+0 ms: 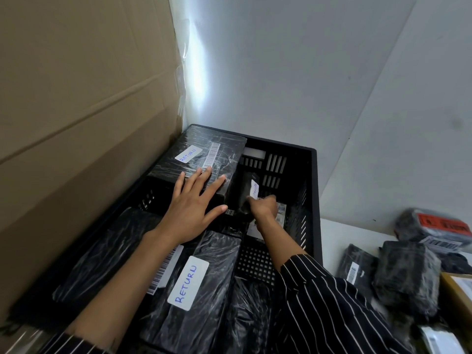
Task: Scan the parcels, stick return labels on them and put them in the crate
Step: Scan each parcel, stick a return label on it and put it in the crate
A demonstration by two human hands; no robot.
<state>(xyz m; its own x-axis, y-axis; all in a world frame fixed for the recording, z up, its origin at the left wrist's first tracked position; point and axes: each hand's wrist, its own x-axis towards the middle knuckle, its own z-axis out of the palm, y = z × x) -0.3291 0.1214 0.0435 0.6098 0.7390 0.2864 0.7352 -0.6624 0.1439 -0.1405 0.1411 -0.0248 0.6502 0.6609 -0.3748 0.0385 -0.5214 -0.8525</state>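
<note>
A black slatted crate (313, 190) holds several black-wrapped parcels. A boxy parcel (204, 152) with a white RETURN label and a barcode stands at the crate's far left. My left hand (195, 203) lies flat on its near edge, fingers spread. Deeper in the crate, my right hand (264, 206) is closed on a small dark parcel (246, 198) with a white label, held upright beside the boxy one. Closest to me lies another long parcel (201, 290) labelled RETURN.
A large cardboard box (84, 98) walls off the left side. On the white table (332, 236) to the right lie several black-wrapped parcels (406, 274), one with a red sticker (444, 223), and a brown box corner (457, 290). A white wall rises behind.
</note>
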